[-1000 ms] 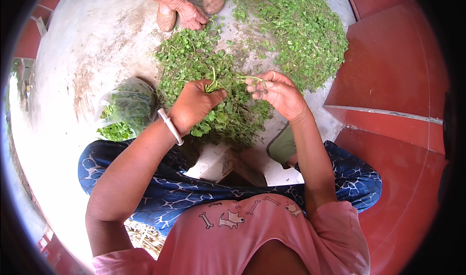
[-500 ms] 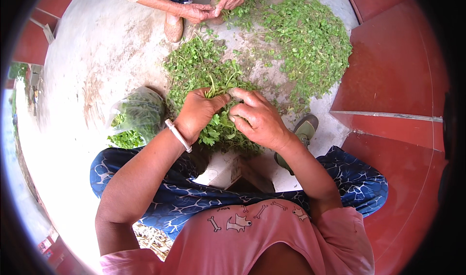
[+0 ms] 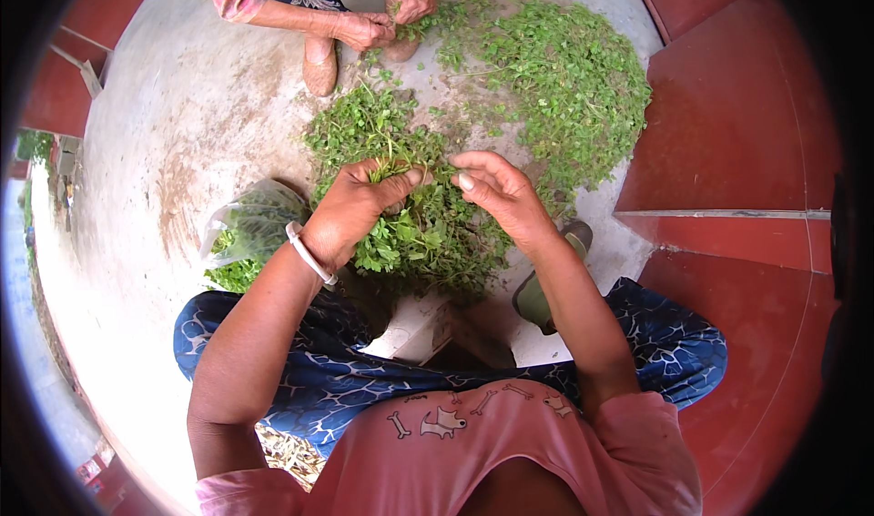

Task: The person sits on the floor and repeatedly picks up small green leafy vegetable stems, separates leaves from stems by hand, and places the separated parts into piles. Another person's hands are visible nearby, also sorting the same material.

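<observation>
Green, leafy sprigs fill the left hand [image 3: 357, 208], which is closed around a small bunch of herb stems [image 3: 393, 166] so that the tops stand free above the fist and the leaves hang down toward the nearer heap of loose green herbs [image 3: 414, 234] on the pale, stained concrete floor [image 3: 182, 134]. The right hand [image 3: 499, 193] hovers just beside the bunch, its fingers curled and the thumb and forefinger close together near the stem tips; whether they actually pinch a stem cannot be told from this view. That pairing, one hand holding the bunch steady and the other working at its tips, suggests the sprigs are being sorted one at a time directly over the nearer heap, where anything dropped would land among its own kind. A white bangle [image 3: 309, 254] sits on the left wrist. To the left of the nearer heap lies a clear plastic bag of greens [image 3: 248, 229], within easy reach of the left arm. Beyond the nearer heap, a wider spread of small-leaved greens [image 3: 555, 70] covers the floor, kept apart from it by a strip of bare concrete, as if two lots are being held separate. At the far edge of that spread another person's hands [image 3: 382, 20] handle a sprig of their own. Red tiled flooring [image 3: 728, 143] borders the concrete to the right of the nearer heap.
</observation>
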Motion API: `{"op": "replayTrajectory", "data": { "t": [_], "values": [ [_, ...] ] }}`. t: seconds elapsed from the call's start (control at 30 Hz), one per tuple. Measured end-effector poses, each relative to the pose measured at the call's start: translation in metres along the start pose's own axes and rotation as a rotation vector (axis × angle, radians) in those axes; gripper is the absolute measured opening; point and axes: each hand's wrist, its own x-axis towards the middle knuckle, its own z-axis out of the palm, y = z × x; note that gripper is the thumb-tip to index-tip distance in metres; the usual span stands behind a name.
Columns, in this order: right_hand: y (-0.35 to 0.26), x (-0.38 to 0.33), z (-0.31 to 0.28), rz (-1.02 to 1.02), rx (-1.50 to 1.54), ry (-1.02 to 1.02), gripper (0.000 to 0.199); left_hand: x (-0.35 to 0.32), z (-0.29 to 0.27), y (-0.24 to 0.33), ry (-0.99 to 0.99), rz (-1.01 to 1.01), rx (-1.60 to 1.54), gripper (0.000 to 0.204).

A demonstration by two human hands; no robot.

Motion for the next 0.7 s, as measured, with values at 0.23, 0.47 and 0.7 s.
{"op": "replayTrajectory", "data": {
  "t": [0.23,0.47,0.7],
  "values": [
    [-0.014,0.007,0.028,-0.075,0.175,-0.139,0.042,-0.001,-0.003,-0.006,-0.05,-0.067,-0.059,0.02],
    [0.0,0.013,0.021,-0.073,0.211,-0.027,0.011,0.0,-0.006,-0.004,0.028,-0.049,-0.099,0.021],
    [0.022,0.019,0.007,0.144,0.421,0.145,0.007,-0.004,-0.005,0.003,0.021,0.002,-0.126,0.026]
  ]
}}
